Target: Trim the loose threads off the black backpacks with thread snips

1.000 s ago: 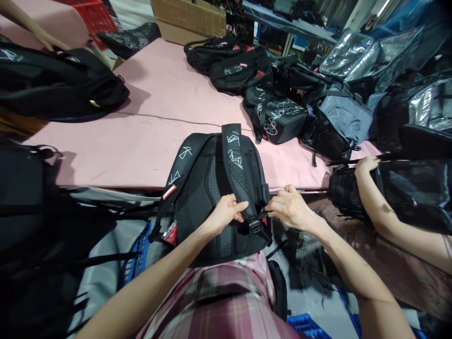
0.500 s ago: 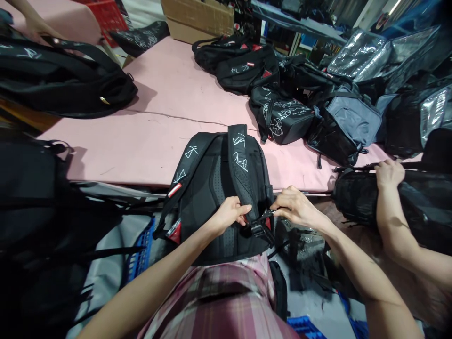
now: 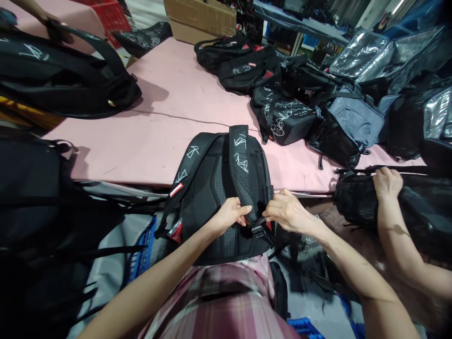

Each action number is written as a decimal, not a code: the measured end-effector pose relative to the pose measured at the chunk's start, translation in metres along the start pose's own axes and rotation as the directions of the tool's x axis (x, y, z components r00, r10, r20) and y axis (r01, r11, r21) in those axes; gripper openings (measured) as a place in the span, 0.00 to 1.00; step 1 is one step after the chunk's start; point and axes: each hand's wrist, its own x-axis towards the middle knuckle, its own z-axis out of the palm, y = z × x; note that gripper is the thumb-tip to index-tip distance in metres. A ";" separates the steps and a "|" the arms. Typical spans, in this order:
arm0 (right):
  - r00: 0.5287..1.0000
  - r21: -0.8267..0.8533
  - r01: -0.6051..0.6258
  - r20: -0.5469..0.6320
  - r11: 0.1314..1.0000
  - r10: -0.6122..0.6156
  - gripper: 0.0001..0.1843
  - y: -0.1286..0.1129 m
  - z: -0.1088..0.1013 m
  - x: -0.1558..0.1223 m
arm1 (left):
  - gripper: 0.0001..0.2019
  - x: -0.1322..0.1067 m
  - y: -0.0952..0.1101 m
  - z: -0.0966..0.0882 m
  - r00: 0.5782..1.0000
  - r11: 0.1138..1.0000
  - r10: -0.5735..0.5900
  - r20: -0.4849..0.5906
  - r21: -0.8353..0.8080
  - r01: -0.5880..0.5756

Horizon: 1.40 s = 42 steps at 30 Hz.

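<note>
A black backpack [image 3: 201,212] leans against the table's front edge with its back panel and shoulder straps facing me. White line drawings mark both straps. My left hand [image 3: 230,215] pinches the lower end of the right-hand shoulder strap [image 3: 240,165], its thumb lying on top. Close by, my right hand [image 3: 287,211] has its fingers closed on thin black webbing at the strap's lower end. A black buckle [image 3: 259,230] sits just below and between the two hands. The exact grip of the right fingertips is partly hidden.
Several black bags [image 3: 247,70] stand along the far side of the pink table [image 3: 155,146]. At right, a co-worker's hand [image 3: 387,182] rests on another black bag; at upper left, another person handles a large bag [image 3: 88,89]. Blue crates [image 3: 143,254] are below.
My right hand has moved slightly left and closer to my left hand, along the webbing by the buckle. My left hand keeps its hold. At upper left, the other person's bag has shifted slightly.
</note>
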 end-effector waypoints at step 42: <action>0.821 0.216 -0.249 -0.469 0.944 0.324 0.10 0.002 0.066 -0.017 | 0.10 0.018 -0.017 0.009 0.977 0.690 -0.212 0.022 -0.704 0.165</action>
